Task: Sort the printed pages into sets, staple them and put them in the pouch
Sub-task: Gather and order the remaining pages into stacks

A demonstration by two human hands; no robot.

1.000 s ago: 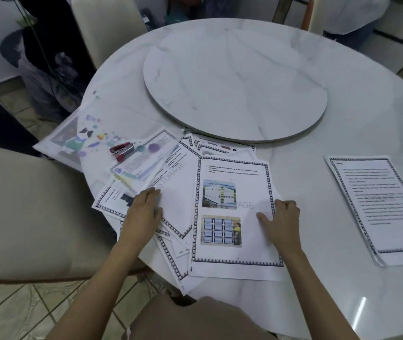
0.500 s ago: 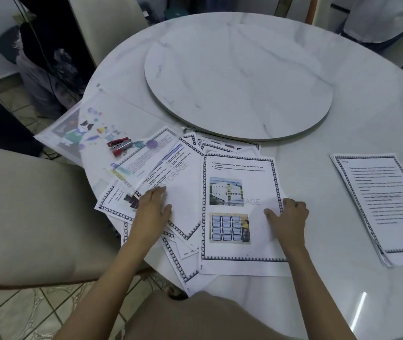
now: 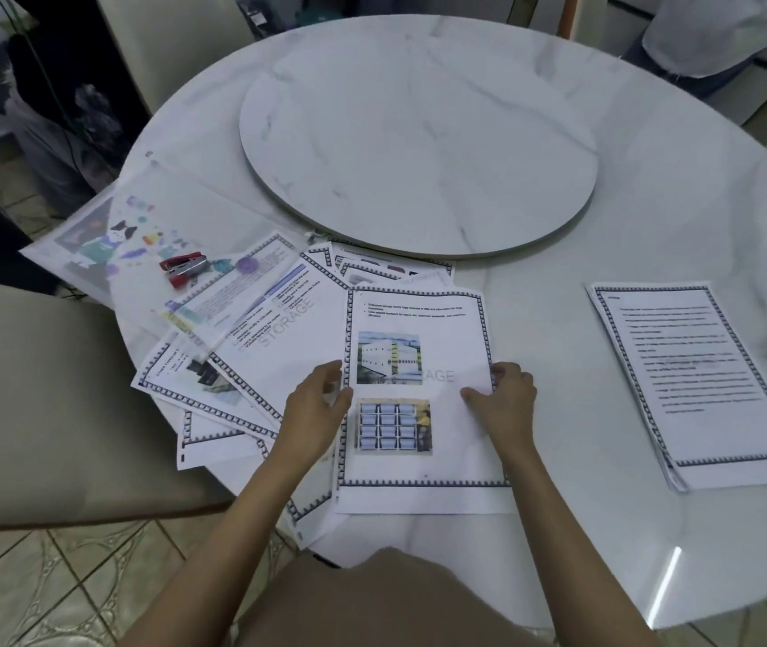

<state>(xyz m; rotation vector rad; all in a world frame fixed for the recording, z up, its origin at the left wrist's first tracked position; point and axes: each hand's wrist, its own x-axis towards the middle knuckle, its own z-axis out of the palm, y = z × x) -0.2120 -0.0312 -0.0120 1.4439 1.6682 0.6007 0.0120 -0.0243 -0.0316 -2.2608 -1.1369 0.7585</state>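
Observation:
Several printed pages with patterned borders lie fanned over the near left of the marble table [image 3: 605, 189]. On top lies a page with two pictures [image 3: 418, 319]. My left hand [image 3: 318, 408] pinches that page's left edge, thumb on top. My right hand [image 3: 505, 403] grips its right edge with curled fingers. A page reading STORAGE [image 3: 278, 338] lies beside it to the left. A separate set of text pages [image 3: 699, 380] rests at the right. A small red stapler [image 3: 183, 269] sits on the clear patterned pouch [image 3: 106, 231] at the far left.
A round marble turntable [image 3: 418, 133] fills the table's middle. A beige chair [image 3: 36, 394] stands close at the left, another chair [image 3: 171, 35] behind the table. A person in white [image 3: 717, 30] stands at the far right. The pouch overhangs the table's left edge.
My left hand left the pages at the left and moved right to the picture page's left edge. My right hand stayed at that page's right edge.

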